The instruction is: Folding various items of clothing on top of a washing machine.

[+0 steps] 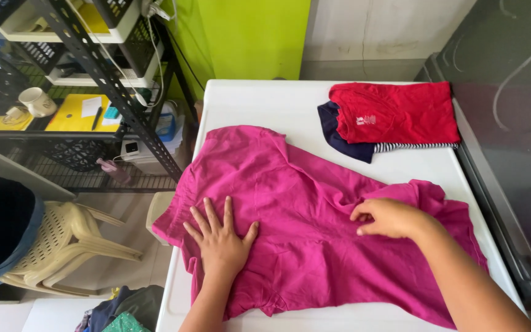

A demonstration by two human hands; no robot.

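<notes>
A red shirt (394,112) sits folded on a dark pile at 1 o'clock on the white table (265,104). A pink shirt (314,215) lies spread in the middle. The left hand (219,238) presses flat and open on it at 7 o'clock. The right hand (388,218) pinches its cloth at 4 o'clock.

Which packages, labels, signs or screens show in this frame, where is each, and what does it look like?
White printed patch: small mark on the folded red shirt, far right of the white table.
White paper slip: rectangular, on a yellow board on the shelf rack, left.
Blue bottle: with a pale label, on the floor beside the rack.
No screens or signs show.
</notes>
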